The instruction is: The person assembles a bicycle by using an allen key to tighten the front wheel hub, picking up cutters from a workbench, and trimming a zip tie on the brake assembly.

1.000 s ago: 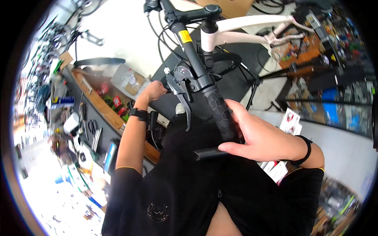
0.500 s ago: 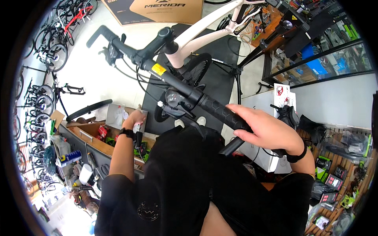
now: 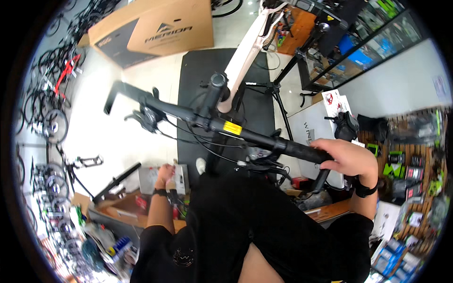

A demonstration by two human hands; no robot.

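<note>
My right hand point(image 3: 347, 156) wraps round the black rubber grip point(image 3: 302, 150) at the right end of a bicycle handlebar point(image 3: 255, 136). A yellow sticker point(image 3: 232, 128) marks the bar near the stem point(image 3: 215, 96). Brake levers and cables hang from it, and the left bar end point(image 3: 111, 98) is free of any hand. The bike's frame point(image 3: 243, 54) is pale pink. Low on the left, my left hand point(image 3: 165, 174) is closed in front of a pale box point(image 3: 181, 178) by an open wooden drawer; what its fingers hold, if anything, is too small to make out.
A black mat point(image 3: 198, 70) lies under the bike. A repair stand point(image 3: 277, 89) stands to its right, before a glass display case point(image 3: 363, 52). A large cardboard box point(image 3: 155, 35) is at the back. Bicycles line the left; packaged parts point(image 3: 406, 170) hang at right.
The view has shifted, and the handlebar lies flatter across it, its right end farther right with my right hand still on the grip. My left hand remains by the pale box, its fingers curled.
</note>
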